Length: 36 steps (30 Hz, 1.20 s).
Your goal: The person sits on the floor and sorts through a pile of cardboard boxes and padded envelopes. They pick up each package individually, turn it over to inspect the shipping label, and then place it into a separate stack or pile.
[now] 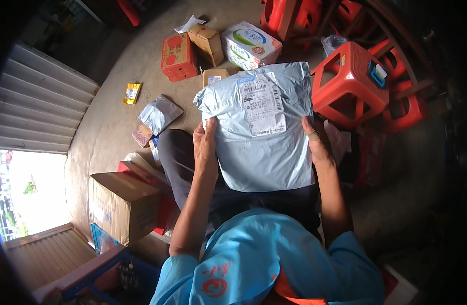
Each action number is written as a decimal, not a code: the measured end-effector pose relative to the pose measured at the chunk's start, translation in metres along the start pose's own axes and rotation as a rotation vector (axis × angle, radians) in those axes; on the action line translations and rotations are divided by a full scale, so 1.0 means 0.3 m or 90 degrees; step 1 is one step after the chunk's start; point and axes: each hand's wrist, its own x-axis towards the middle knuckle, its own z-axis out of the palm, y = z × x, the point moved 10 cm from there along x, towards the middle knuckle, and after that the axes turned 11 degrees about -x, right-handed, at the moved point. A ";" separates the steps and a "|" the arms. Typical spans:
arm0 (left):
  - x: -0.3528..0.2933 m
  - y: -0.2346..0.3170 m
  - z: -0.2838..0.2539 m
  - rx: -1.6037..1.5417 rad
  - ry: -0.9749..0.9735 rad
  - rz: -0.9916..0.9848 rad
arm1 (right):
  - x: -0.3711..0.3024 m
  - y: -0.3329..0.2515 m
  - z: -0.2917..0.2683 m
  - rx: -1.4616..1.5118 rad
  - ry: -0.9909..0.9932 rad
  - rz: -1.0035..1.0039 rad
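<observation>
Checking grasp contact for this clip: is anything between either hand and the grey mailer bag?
Nothing visible. The left hand grips the grey mailer bag directly at its left edge, and the right hand at its right edge; a small plaster sits on the right thumb.

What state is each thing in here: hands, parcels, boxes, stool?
Left hand: gripping grey mailer's left edge.
Right hand: gripping its right edge.
Grey mailer: sealed, label up, held over lap.
Small mailer: sealed, on floor.
Brown box: closed, on floor.
Red box: closed.
Red stool: upright.
</observation>
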 end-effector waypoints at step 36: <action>0.010 -0.017 0.007 0.011 -0.013 0.032 | -0.020 -0.052 0.000 0.062 -0.036 0.018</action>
